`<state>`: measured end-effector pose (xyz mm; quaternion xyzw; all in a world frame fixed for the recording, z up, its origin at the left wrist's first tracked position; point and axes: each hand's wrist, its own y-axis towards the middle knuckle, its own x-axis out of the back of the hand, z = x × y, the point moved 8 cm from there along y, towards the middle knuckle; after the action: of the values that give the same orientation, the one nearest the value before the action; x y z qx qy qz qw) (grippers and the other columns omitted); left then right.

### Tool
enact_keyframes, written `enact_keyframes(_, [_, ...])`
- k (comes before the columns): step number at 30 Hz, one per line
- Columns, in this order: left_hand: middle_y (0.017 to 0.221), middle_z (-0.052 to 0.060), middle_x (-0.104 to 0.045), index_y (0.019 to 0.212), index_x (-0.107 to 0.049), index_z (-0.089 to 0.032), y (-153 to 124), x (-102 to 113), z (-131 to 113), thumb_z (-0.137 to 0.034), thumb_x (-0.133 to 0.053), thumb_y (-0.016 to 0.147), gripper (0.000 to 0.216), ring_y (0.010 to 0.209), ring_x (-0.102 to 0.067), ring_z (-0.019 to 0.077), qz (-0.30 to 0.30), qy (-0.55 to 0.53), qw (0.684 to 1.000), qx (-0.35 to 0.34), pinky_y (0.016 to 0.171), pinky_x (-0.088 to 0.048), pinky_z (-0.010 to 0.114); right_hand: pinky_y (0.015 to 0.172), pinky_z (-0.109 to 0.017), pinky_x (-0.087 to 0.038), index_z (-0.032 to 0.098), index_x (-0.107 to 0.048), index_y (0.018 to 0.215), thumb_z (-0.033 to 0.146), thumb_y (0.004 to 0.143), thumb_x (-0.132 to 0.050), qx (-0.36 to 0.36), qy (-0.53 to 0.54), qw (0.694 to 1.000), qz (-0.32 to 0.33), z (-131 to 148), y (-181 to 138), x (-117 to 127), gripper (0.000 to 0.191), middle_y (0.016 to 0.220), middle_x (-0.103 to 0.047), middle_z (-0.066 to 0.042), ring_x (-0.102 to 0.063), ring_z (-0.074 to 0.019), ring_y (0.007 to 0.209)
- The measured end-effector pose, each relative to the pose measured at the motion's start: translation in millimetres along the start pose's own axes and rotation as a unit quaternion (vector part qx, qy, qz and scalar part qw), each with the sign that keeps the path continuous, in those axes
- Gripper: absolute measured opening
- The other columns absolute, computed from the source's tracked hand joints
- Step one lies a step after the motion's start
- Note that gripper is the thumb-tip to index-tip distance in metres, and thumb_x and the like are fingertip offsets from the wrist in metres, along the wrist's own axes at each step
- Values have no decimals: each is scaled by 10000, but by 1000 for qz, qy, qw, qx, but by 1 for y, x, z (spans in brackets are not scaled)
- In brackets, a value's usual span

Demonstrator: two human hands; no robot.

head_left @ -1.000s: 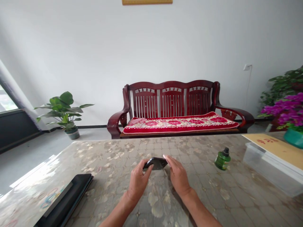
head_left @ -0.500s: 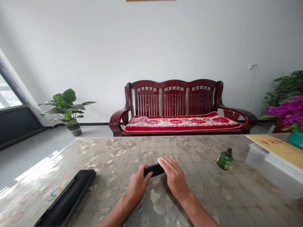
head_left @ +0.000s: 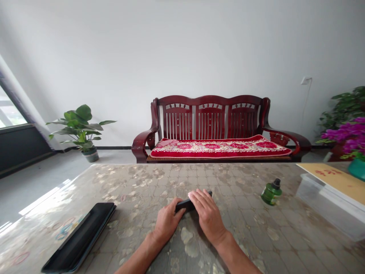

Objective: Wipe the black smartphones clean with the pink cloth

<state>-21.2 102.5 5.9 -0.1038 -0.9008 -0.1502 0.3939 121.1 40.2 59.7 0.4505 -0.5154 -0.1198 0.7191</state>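
Note:
A slim black slab that looks like a phone (head_left: 184,206) is held tilted above the middle of the table. My left hand (head_left: 168,219) grips its left end, with the thumb on the near side and the fingers behind. Across its right part lies my right hand (head_left: 207,211), fingers stretched out and close together, palm towards it. The right hand covers much of the phone; one corner shows beyond the knuckles. On the table to the left rests a flat, glossy black case (head_left: 81,238), apart from both hands.
A patterned cover lies on the table (head_left: 154,179). Coloured rubber bands (head_left: 65,230) lie by the case. To the right stand a small green bottle (head_left: 271,193) and a clear plastic box (head_left: 325,205) with a tan sheet (head_left: 333,177) on top. Behind is a wooden bench (head_left: 209,121).
The right hand has slid a little to the left over the phone, so its far right corner now shows past the fingers. The left hand keeps its grip, and the phone has shifted slightly.

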Motion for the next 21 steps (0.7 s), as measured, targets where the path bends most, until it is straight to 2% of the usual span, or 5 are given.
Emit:
enact_keyframes(3, [819,-30,-706,1030,-588,-253,0,1,-1,-251,-562,875,157,757,-671,168,6,17,1000,12,678,-420,220,1115,-466,-407,196,-535,1355,78,940,-338,-43,-23,999,-19,-28,-8,7,475,1251,-652,-79,-558,-208,1228])
enact_keyframes(5, [803,-31,-700,1026,-590,-252,0,1,-2,-247,-563,877,151,737,-665,164,11,19,1000,15,659,-408,214,1108,-472,-414,192,-530,1359,88,944,-333,-53,-34,998,-27,-37,-12,10,471,1252,-651,-85,-561,-211,1225])
enact_keyframes(12, [827,-24,-697,1024,-587,-248,1,3,-7,-227,-553,877,153,738,-654,161,13,15,1000,5,652,-399,208,1122,-439,-404,174,-529,1359,73,951,-336,1,-23,1000,-5,-6,-4,-1,462,1282,-636,-78,-534,-205,1257])
enact_keyframes(14, [840,-23,-700,1022,-587,-246,1,3,-7,-219,-553,875,153,748,-653,159,17,13,1000,1,661,-401,207,1123,-439,-403,176,-530,1359,62,947,-334,4,-23,1000,-4,-7,-4,-2,469,1283,-636,-77,-528,-203,1264])
enact_keyframes(21, [781,-25,-684,1003,-584,-236,7,-1,2,-246,-566,881,124,717,-649,159,47,45,998,26,611,-378,204,1102,-447,-427,214,-547,1348,51,918,-362,-81,-32,995,-48,-55,-20,7,496,1258,-650,-72,-557,-204,1233])
